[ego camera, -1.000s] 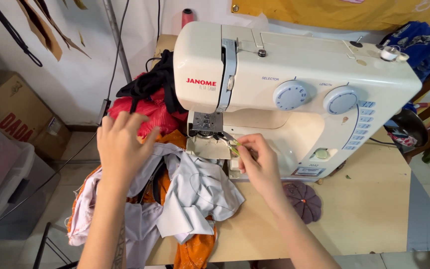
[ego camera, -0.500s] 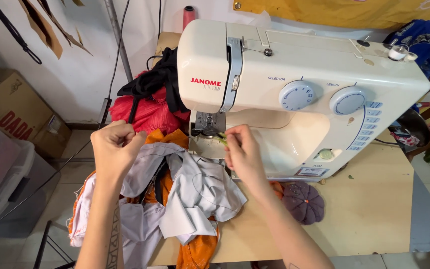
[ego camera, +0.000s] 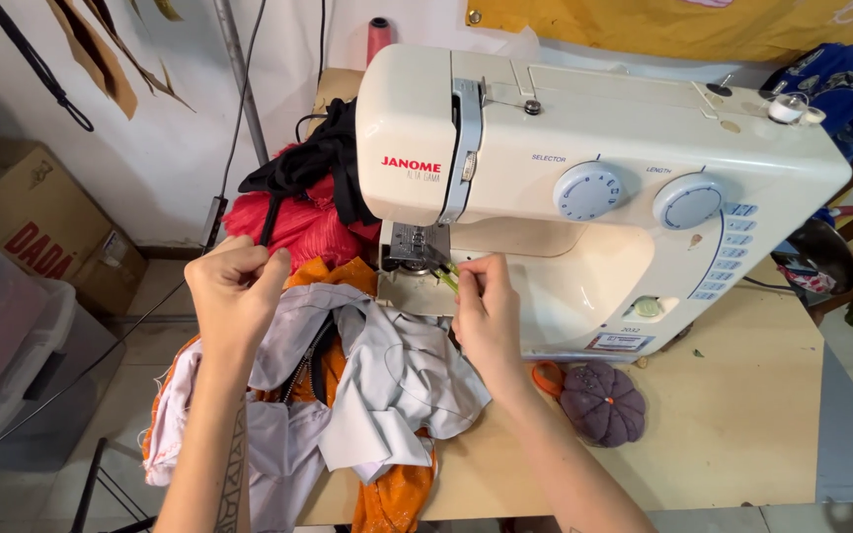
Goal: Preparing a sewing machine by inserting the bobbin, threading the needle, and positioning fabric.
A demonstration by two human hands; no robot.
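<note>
Sewing machine (ego camera: 594, 178): cream body with two pale blue dials, stood on a light wooden table (ego camera: 742, 434); needle area (ego camera: 415, 249) faced the person.
Green tool (ego camera: 449, 277): small, thin, yellow-green; pinched in the right hand just beside the needle area; exact kind could not be told.
Grey and orange fabric (ego camera: 377, 385): heaped on the table's left edge below the needle area, partly hanging over.
Red and black cloth (ego camera: 298, 207): piled behind the machine's left end.
Purple pincushion (ego camera: 599, 403): pumpkin-shaped, on the table near the machine's base.
Cardboard box (ego camera: 41, 247): on the floor by the white wall; contents not visible.
Left hand (ego camera: 234, 291): clenched in a fist above the fabric; whether it gripped anything could not be told.
Right hand (ego camera: 486, 311): fingertips closed on the green tool, wrist over the fabric.
</note>
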